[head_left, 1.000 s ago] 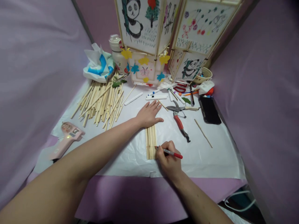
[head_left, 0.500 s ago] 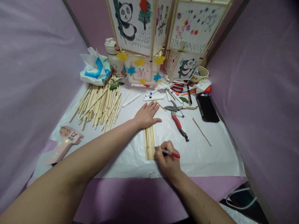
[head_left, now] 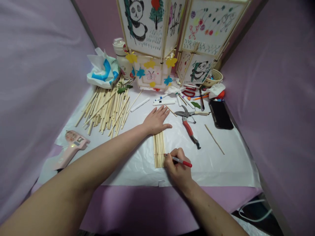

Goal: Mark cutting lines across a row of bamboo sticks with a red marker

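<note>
Several thin wooden sticks [head_left: 159, 149] lie side by side in a flat row near the front of the white-covered table. A faint dark line runs across them in their nearer half. Flat over their far ends rests my left hand [head_left: 157, 121], its fingers outstretched and the thumb pointing right; it hides those ends. My right hand [head_left: 178, 165] is closed around a marker pen [head_left: 180, 160] with a red end. The pen's tip is at the right edge of the row, level with the line.
A pile of loose sticks [head_left: 105, 109] and a pink glue gun [head_left: 72, 147] lie left. Red-handled pruning shears [head_left: 188, 126], a single stick [head_left: 214, 139] and a black phone [head_left: 221, 114] lie right. Behind stand panda-decorated lanterns [head_left: 145, 42], with white markers [head_left: 164, 102] before them.
The whole view has shifted slightly, so things sit a little further right. Both hands keep nearly the same place on the sticks, the pen tip still at their right edge.
</note>
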Tool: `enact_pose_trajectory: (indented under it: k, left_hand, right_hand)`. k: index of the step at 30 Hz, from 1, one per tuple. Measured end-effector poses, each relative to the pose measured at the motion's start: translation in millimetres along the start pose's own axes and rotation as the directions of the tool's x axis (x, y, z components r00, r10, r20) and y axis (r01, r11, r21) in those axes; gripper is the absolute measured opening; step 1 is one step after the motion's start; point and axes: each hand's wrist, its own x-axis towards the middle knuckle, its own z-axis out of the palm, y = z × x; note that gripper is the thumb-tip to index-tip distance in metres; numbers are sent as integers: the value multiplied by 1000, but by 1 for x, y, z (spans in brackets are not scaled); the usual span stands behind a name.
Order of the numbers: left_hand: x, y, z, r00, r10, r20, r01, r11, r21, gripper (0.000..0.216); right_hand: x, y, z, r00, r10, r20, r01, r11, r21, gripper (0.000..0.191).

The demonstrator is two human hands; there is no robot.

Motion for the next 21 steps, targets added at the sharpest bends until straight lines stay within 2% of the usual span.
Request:
enact_pose_trajectory:
  k: [14,21]
  left_hand:
    - [0,1,-2,1000,1,11,-1,1000,3,85]
    - [-1,4,-6,1000,-9,28,9,1000,8,84]
  right_hand:
    - [-1,0,0,999,25,23,-25,1000,16,22]
    - [2,0,-8,995,73,-62,-67,993,96,22]
